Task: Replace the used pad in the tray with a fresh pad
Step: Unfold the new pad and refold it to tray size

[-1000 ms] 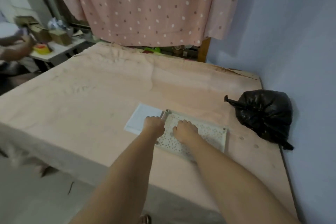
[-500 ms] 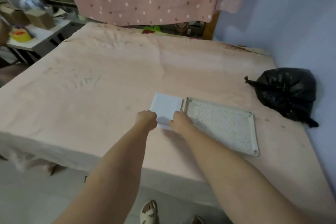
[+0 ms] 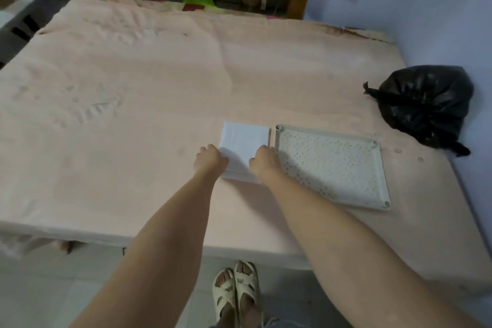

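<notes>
While both hands sit on the folded pad, left hand gripping its near-left corner and right hand curled on its right edge, I judge the risk is layers slipping: pull unevenly and it opens crooked or drags against the tray. Pad lies flat on the pink-covered table, just left of the tray, nearly touching. It's white, clean, folded square. Tray grid looks bare. Can't tell how firm either grip is.
</notes>
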The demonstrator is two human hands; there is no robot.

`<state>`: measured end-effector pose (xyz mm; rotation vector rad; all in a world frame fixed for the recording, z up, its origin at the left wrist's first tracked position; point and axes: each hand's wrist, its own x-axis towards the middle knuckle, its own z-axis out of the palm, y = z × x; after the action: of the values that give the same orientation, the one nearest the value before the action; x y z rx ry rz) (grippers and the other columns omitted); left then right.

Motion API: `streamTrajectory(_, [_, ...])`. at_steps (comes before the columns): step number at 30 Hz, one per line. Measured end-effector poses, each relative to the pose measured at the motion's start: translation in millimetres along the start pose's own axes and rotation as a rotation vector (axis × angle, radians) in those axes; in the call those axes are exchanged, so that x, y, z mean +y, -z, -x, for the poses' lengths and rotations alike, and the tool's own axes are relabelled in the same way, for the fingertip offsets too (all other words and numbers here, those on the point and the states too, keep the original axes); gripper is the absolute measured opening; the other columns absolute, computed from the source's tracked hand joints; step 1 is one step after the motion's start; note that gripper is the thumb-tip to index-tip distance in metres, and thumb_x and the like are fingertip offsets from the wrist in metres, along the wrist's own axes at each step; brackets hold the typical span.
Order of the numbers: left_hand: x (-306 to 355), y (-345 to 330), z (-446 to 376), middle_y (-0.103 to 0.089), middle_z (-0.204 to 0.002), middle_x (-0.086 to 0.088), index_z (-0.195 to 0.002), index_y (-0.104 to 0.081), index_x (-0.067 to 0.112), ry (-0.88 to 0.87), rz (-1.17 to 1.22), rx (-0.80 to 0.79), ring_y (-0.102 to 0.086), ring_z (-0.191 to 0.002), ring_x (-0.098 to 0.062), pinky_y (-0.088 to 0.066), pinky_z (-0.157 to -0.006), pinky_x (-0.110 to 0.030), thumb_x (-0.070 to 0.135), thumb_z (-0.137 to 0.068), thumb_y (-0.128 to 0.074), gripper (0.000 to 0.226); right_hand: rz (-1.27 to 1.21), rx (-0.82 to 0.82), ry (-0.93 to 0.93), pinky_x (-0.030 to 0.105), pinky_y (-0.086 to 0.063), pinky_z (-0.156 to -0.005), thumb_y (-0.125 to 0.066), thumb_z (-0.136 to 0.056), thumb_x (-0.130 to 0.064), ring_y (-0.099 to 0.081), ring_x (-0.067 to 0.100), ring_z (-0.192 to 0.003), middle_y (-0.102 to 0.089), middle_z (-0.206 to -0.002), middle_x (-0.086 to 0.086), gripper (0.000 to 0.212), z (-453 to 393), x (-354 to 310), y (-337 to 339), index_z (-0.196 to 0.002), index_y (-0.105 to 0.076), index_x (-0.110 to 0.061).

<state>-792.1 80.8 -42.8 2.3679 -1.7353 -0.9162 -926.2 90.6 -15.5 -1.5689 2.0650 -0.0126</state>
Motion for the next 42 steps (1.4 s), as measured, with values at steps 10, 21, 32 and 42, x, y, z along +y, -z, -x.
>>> streamTrajectory(10, [0,-6,-43,-0.060,-0.111,-0.011,-0.114,-0.052,0.003,0.192,0.480,-0.094,-0.060,-0.103,-0.030,-0.050,-0.083,-0.035,0.041,-0.075,-0.072,0.058,-0.057,-0.053,-0.123,0.037,-0.049,-0.090,-0.051,-0.094,-0.019,-0.056,0.034,-0.114,-0.050,-0.129,0.021,0.039,-35,-4,-3,-0.126,-0.048,0.003])
streamTrajectory(21, [-27,9,-16,-0.060,-0.089,-0.005,-0.095,-0.054,0.013,0.080,0.819,0.020,-0.058,-0.082,-0.025,-0.050,-0.072,-0.033,0.020,-0.078,-0.075,0.028,-0.261,-0.064,-0.099,0.024,-0.038,-0.051,-0.050,-0.090,-0.032,-0.062,0.030,-0.088,-0.060,-0.113,0.020,0.046,-30,-5,-16,-0.126,-0.049,-0.003])
streamTrajectory(32, [-116,39,76,-0.071,-0.090,-0.005,-0.093,-0.059,0.017,0.146,1.242,0.145,-0.070,-0.071,-0.017,-0.055,-0.059,-0.028,0.018,-0.076,-0.078,0.026,-1.087,-0.421,0.056,0.025,-0.053,-0.066,-0.063,-0.088,-0.037,-0.066,0.012,-0.084,-0.068,-0.095,-0.001,0.028,34,-38,-62,-0.104,-0.056,-0.015])
streamTrajectory(42, [-161,39,138,-0.067,-0.087,0.000,-0.100,-0.057,0.022,0.204,1.274,0.345,-0.065,-0.075,-0.015,-0.054,-0.061,-0.033,0.022,-0.090,-0.062,0.011,-1.006,-0.404,0.298,0.040,-0.052,-0.082,-0.055,-0.094,-0.018,-0.064,0.024,-0.089,-0.066,-0.093,0.007,0.005,76,-67,-88,-0.094,-0.057,-0.014])
